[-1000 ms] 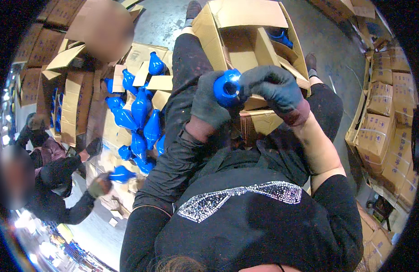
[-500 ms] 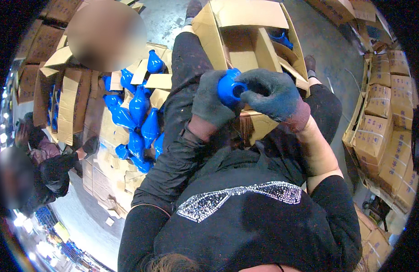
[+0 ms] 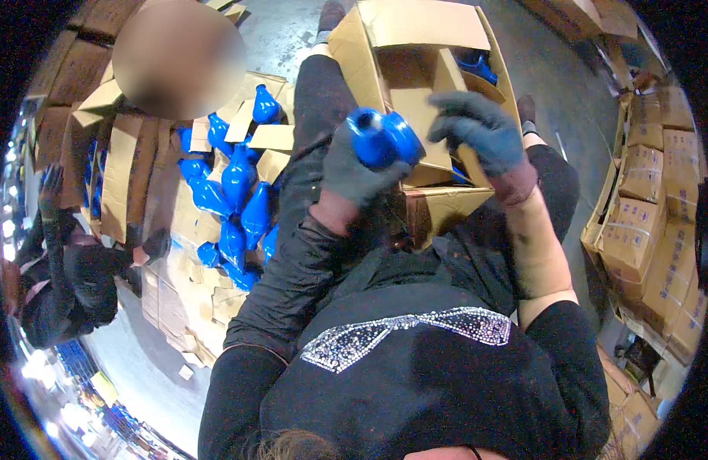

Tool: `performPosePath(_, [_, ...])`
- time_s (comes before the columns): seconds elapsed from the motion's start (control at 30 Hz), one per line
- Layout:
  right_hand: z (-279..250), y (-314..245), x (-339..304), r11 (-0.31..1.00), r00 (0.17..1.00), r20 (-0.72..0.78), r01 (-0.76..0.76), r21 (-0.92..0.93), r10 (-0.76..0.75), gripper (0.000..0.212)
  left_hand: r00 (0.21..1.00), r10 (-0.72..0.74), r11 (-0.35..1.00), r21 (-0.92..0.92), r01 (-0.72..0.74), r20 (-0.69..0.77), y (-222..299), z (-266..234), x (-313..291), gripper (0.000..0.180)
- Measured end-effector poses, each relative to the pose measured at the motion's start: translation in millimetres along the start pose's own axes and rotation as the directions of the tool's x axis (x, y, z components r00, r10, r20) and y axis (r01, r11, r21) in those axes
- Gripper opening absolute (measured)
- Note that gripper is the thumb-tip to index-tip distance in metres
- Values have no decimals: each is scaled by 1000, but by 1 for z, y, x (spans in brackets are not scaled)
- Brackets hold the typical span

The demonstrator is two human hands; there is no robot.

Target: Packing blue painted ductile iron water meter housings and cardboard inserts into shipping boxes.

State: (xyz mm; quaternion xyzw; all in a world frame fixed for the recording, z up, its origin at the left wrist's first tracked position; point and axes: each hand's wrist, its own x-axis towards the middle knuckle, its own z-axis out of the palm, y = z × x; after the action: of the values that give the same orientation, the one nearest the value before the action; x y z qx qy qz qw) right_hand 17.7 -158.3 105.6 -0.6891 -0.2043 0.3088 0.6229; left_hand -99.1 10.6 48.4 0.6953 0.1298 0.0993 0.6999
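A glossy blue bottle with a round open end is gripped in my gloved left hand, above the near left side of an open carton. Its open end tilts up and to the left. My gloved right hand is apart from the bottle, over the carton's right part, with fingers spread and slightly blurred; nothing shows in it. Within the carton stands a cardboard divider. Another blue piece lies right of that divider.
Several blue bottles lie on flattened cardboard to my left. Beyond them stands another open carton. A co-worker in dark clothes is at the far left. Strapped cartons are stacked on the right.
My right hand has let go of the bottle and moved up and right, its fingers opening. The left hand has tipped the bottle's open end up and left. The co-worker at left has shifted.
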Motion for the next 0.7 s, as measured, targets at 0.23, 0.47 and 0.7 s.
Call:
performPosePath(0.23, [-96,64,2,320,958,-73,-163,-933,276,30,924,-373,365,-929,64,-83,23,-68,-22,54])
performPosePath(0.47, [-153,113,-8,254,991,7,-27,-967,132,16,873,-383,307,-933,-188,-302,3,-155,-83,57])
performPosePath(0.7, [-48,70,-15,67,991,-123,-127,-990,53,30,866,-420,5,-955,-298,-272,-44,-222,-148,74])
